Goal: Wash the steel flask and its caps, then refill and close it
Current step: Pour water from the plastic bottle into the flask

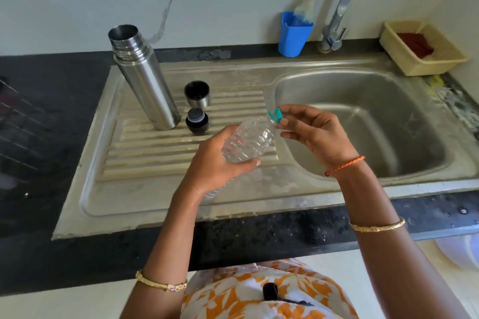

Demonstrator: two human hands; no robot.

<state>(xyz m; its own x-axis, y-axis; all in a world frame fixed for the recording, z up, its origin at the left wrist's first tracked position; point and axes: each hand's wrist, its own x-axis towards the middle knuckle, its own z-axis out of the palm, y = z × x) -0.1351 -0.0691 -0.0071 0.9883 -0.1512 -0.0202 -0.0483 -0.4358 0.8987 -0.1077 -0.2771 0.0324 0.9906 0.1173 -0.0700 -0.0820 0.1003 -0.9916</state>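
Observation:
The steel flask stands open and upright on the ribbed drainboard. Beside it on the right sit its steel outer cap, mouth up, and the black inner stopper just in front of that. My left hand grips a clear plastic water bottle, tilted with its neck toward the basin. My right hand pinches the bottle's teal cap at the neck; whether the cap is still screwed on is unclear.
The sink basin lies to the right under a steel tap. A blue cup with a bottle brush stands at the back. A beige basket with a red cloth sits at the far right. Black countertop surrounds the sink.

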